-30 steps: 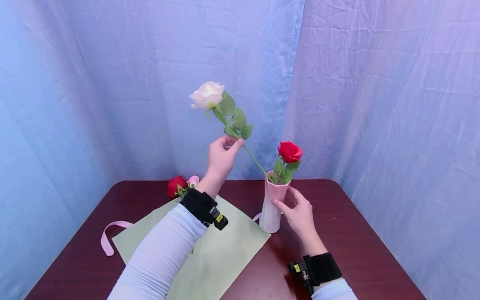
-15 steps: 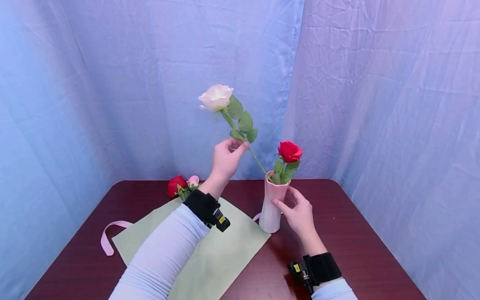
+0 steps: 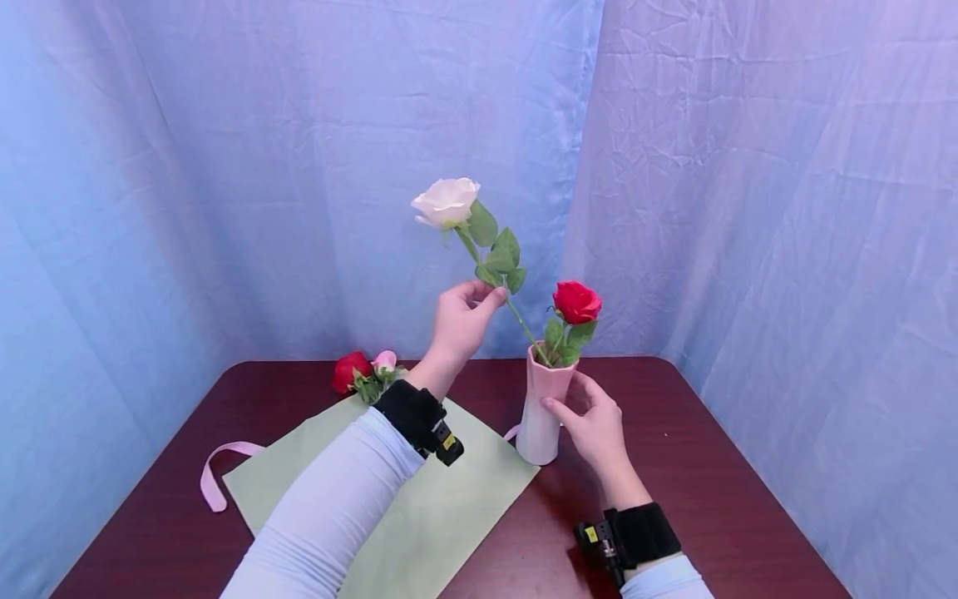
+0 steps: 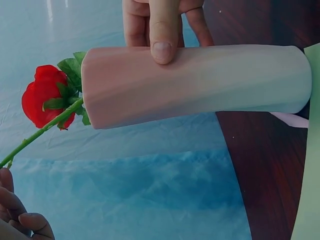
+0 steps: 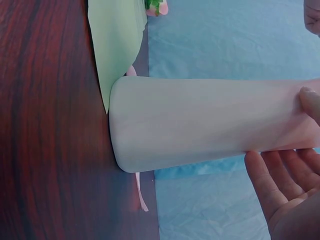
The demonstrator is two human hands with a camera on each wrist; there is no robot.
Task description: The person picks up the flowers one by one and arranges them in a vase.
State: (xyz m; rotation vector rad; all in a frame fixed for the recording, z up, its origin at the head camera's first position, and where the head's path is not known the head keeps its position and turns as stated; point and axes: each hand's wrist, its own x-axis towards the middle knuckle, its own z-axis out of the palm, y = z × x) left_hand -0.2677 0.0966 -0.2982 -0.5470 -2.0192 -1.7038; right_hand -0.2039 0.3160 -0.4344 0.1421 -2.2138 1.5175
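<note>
My left hand (image 3: 462,323) pinches the green stem of a white rose (image 3: 447,202) just below its leaves. The stem slants down to the right, its lower end inside the mouth of a pink-and-white vase (image 3: 542,420). A red rose (image 3: 577,302) stands in the same vase, its leaves at the rim. My right hand (image 3: 597,424) holds the vase from the right, thumb (image 5: 311,102) on the near side and fingers (image 5: 270,182) behind. In the left wrist view the white rose's stem (image 4: 37,132) enters the vase beside the red bloom; the white bloom is out of that view.
A pale green wrapping sheet (image 3: 449,499) lies on the dark wooden table (image 3: 718,499), one corner by the vase's base. Another red rose (image 3: 351,372) and a pink rose (image 3: 385,360) lie at its back edge. A pink ribbon (image 3: 213,482) sticks out at left. Blue curtains (image 3: 299,166) surround the table.
The left hand has moved right and slightly down with the white rose, whose stem now stands a little steeper in the vase. The right hand and vase have stayed in place.
</note>
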